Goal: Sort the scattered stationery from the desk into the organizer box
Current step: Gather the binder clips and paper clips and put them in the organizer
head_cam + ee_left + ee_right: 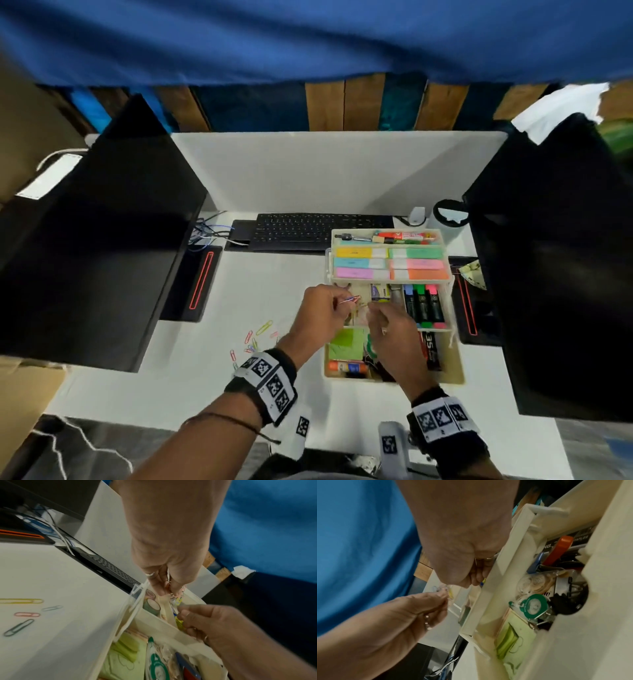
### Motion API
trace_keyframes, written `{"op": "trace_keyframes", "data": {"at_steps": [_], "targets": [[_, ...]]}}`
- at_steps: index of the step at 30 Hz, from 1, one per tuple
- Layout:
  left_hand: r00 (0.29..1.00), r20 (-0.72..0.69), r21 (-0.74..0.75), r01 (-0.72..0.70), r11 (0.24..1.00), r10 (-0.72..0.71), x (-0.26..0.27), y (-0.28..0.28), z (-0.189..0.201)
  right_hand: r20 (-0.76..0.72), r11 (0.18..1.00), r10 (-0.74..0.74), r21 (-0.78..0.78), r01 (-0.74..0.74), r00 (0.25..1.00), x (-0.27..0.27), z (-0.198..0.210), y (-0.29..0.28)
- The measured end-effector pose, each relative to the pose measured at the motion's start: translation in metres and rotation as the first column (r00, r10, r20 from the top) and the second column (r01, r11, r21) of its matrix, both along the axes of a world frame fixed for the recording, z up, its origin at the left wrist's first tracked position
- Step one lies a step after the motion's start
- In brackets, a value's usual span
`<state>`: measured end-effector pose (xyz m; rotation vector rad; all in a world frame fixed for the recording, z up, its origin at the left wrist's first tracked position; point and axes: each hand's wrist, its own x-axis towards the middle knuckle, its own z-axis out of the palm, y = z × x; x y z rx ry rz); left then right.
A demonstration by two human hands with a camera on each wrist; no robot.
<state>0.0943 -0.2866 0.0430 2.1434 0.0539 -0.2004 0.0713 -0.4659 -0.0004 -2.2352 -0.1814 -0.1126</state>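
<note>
A few coloured paper clips [351, 300] are pinched in the left hand [317, 313] over the organizer box [448, 371]. One clip is pinched by the right hand [388, 329] just beside it. More loose clips [255, 337] lie on the counter [260, 284] behind the left wrist.

Hands: two, left hand [317, 313] and right hand [390, 330]. Organizer box [448, 375]: one. Sticky-note pads [390, 263] in upper tray: six, two columns of three. Highlighters [424, 305]: three (blue, green, pink caps). Loose paper clips [255, 339] on desk: roughly eight, overlap blurs exact count. Glue stick [347, 367]: one. Keyboard [322, 231]: one. Monitors [102, 233]: two.
</note>
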Motion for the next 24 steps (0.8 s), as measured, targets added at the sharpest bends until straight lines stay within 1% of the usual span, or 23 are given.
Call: {"op": "trace_keyframes", "data": {"at_steps": [2, 5, 7, 9, 11, 14, 17, 18, 20, 21, 24], "targets": [[0.999, -0.013, 0.132, 0.037, 0.991, -0.036, 0.007, -0.014, -0.007, 0.001, 0.999, -0.023, 0.032, 0.023, 1.000, -0.005, 0.005, -0.013], [0.997, -0.006, 0.338, 0.072, 0.938, -0.074, 0.011, -0.030, -0.011, -0.029, 1.000, 0.003, 0.023, -0.002, 1.000, -0.013, 0.008, -0.030], [0.996, -0.007, 0.425, 0.081, 0.901, -0.086, 0.011, -0.037, -0.010, -0.051, 1.000, 0.021, 0.009, -0.020, 0.998, -0.017, 0.007, -0.038], [0.995, -0.017, 0.466, 0.092, 0.880, -0.094, 0.011, -0.042, -0.009, -0.089, 0.999, 0.040, -0.004, -0.041, 0.995, -0.019, 0.002, -0.042], [0.995, -0.035, 0.460, 0.095, 0.883, -0.089, 0.010, -0.043, -0.008, -0.119, 0.997, 0.068, -0.022, -0.071, 0.990, -0.021, -0.005, -0.042], [0.994, -0.037, 0.424, 0.108, 0.899, -0.102, 0.009, -0.042, -0.004, -0.123, 0.994, 0.107, -0.016, -0.110, 0.987, -0.022, -0.013, -0.037], [0.990, -0.011, 0.320, 0.138, 0.937, -0.142, 0.003, -0.030, 0.001, -0.120, 0.992, 0.121, -0.008, -0.123, 0.985, -0.021, -0.011, -0.031], [0.987, 0.020, 0.279, 0.149, 0.949, -0.161, -0.001, -0.023, 0.003, -0.123, 0.992, 0.121, -0.007, -0.122, 0.985, -0.021, -0.009, -0.028], [0.980, 0.096, 0.201, 0.150, 0.968, -0.172, -0.011, -0.001, 0.005, -0.106, 0.993, 0.115, -0.003, -0.116, 0.988, -0.018, -0.003, -0.023], [0.980, 0.127, 0.177, 0.131, 0.975, -0.155, -0.018, 0.013, 0.004, -0.084, 0.994, 0.105, -0.011, -0.106, 0.991, -0.017, -0.002, -0.020], [0.987, 0.155, 0.133, 0.027, 0.991, -0.047, -0.043, 0.065, -0.003, -0.016, 0.990, 0.077, -0.113, -0.078, 0.997, -0.009, 0.000, -0.012]]}}
